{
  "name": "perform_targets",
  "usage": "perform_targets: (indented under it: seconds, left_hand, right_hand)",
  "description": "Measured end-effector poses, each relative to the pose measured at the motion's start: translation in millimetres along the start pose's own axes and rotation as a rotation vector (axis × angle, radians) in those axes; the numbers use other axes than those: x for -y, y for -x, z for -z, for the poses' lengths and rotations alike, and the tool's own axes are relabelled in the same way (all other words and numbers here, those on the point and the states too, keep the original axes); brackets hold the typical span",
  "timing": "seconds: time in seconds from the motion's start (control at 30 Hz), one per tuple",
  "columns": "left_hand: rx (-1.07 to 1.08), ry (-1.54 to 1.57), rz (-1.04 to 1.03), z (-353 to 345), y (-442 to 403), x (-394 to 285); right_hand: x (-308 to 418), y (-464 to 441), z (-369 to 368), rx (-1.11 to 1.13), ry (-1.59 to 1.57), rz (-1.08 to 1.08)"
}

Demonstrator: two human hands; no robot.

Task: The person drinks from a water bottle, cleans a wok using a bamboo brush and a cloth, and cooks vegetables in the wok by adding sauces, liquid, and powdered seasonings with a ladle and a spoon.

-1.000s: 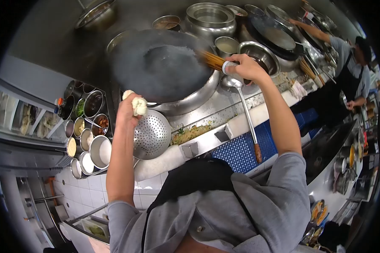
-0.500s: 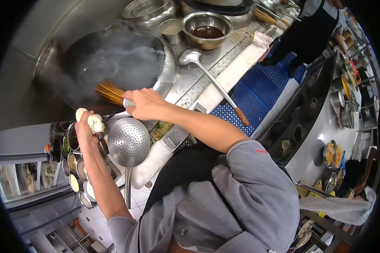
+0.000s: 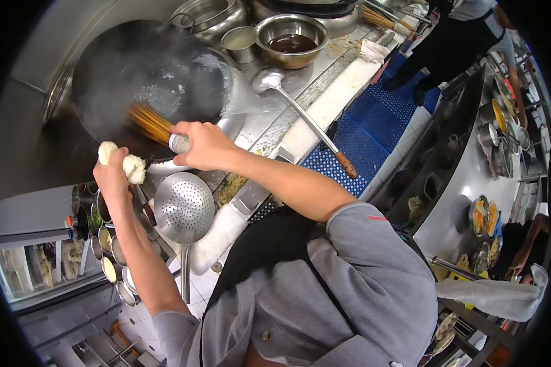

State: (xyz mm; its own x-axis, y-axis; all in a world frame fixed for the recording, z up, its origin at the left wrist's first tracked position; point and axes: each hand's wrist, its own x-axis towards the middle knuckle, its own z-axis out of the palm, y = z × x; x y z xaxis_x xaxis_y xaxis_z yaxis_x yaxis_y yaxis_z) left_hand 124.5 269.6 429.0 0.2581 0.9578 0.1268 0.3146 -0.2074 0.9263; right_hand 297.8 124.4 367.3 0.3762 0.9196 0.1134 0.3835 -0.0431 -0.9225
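Steam rises from a large dark wok at the upper left, with some shiny water inside. My right hand is wrapped round the bound end of a bamboo wok brush, its bristles pointing left over the near part of the wok. My left hand is closed on a bunched white cloth at the wok's near rim; what lies under the cloth is hidden. Just right of my left forearm rests a perforated strainer, its handle towards me.
A ladle lies across the counter edge. Behind it stand a steel bowl of dark liquid and a small metal pot. Several small containers sit at left. Another person stands at upper right, beside a steel counter.
Steam over the wok has thinned, showing more of its inside. My left hand and the cloth have shifted up and left; the brush has moved slightly left.
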Motion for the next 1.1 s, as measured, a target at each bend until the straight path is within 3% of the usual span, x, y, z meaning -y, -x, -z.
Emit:
perform_targets:
  seconds: [0.23,0.3,0.47,0.67,0.73,0.83,0.9,0.97,1.0,1.1]
  left_hand:
    - [-0.071,-0.232,-0.266,-10.1,24.4,-6.2]
    - [-0.11,-0.269,-0.254,-15.7,51.1,-6.2]
    - [-0.168,-0.198,-0.423,-3.5,93.2,103.8]
    - [-0.327,0.102,-0.268,-21.8,129.9,172.5]
    - [-0.301,0.189,-0.102,-20.0,128.3,160.3]
    - [-0.281,0.401,0.149,-11.9,113.4,131.4]
    - [-0.302,0.489,0.265,-8.1,93.7,115.7]
    - [-0.291,0.542,0.377,-5.2,75.0,109.6]
    - [-0.282,0.559,0.417,-7.6,69.9,105.4]
    - [-0.207,0.582,0.477,-27.9,61.7,100.6]
  right_hand:
    - [9.3,9.1,11.4,-0.046,-0.049,-0.048]
    - [14.6,20.8,17.2,-0.017,-0.089,-0.075]
    - [10.8,53.7,8.8,0.011,-0.167,-0.034]
    - [-2.8,69.4,-6.4,0.13,-0.162,0.036]
    - [-11.5,68.6,-3.5,0.09,-0.181,0.14]
    - [-11.0,84.8,26.6,0.057,-0.33,0.13]
    - [-15.8,99.9,53.3,-0.097,-0.297,0.281]
    - [-19.6,119.8,88.3,-0.118,-0.066,0.166]
    - [-26.7,129.2,98.1,-0.133,0.044,0.009]
    - [-112.5,160.3,106.7,-0.125,0.356,-0.263]
